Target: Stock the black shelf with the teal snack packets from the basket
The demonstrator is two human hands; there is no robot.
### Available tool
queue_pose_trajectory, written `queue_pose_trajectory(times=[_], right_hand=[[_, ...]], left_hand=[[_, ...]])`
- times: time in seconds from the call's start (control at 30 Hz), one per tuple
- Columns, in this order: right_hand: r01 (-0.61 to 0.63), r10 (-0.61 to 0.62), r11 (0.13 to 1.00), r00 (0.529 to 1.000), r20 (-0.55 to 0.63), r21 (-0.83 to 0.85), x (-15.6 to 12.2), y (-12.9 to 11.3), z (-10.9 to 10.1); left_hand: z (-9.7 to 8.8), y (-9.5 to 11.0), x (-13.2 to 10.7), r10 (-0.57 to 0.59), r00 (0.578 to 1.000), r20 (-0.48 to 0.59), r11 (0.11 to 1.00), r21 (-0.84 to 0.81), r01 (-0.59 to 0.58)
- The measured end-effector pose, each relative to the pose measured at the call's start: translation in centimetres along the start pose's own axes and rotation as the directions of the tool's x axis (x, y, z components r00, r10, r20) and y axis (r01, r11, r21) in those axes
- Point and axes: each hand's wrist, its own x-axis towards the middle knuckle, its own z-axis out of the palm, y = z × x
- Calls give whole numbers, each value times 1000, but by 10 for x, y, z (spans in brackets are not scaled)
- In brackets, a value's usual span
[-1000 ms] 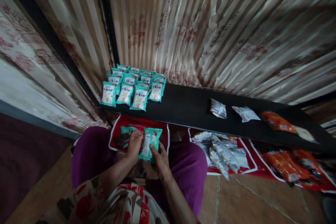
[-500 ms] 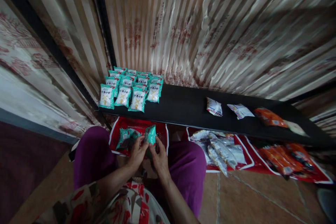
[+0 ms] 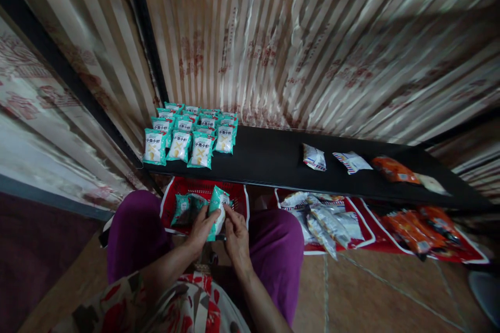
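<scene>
The teal packet point(image 3: 220, 221), its white front turned into view since half a second ago, sits between the left hand point(image 3: 200, 230), gripping it, and the right hand point(image 3: 237, 234), touching it, grip unclear.

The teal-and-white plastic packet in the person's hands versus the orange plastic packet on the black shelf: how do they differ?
The teal-and-white plastic packet is held between the left hand and right hand, while the orange plastic packet lies on the black shelf. The hands partly hide the teal-and-white plastic packet; no hand touches the orange plastic packet. Both are plastic packets.
</scene>
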Motion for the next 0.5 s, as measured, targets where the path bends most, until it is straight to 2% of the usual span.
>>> queue_pose_trajectory(times=[0.1,0.27,0.37,0.5], right_hand=[[36,-36,999,999,17,5,0,-2,1],[54,-54,998,998,13,7,-1,-3,-1],[26,-26,1000,1000,8,0,-1,0,-2],[-69,69,998,998,-14,-2,2,8,-5]], left_hand=[[-1,2,-1,-35,998,58,999,-19,36],[-3,2,0,-61,994,87,996,-52,66],[-4,2,2,-90,992,86,993,-62,96],[-7,5,5,-140,988,62,985,-97,146]])
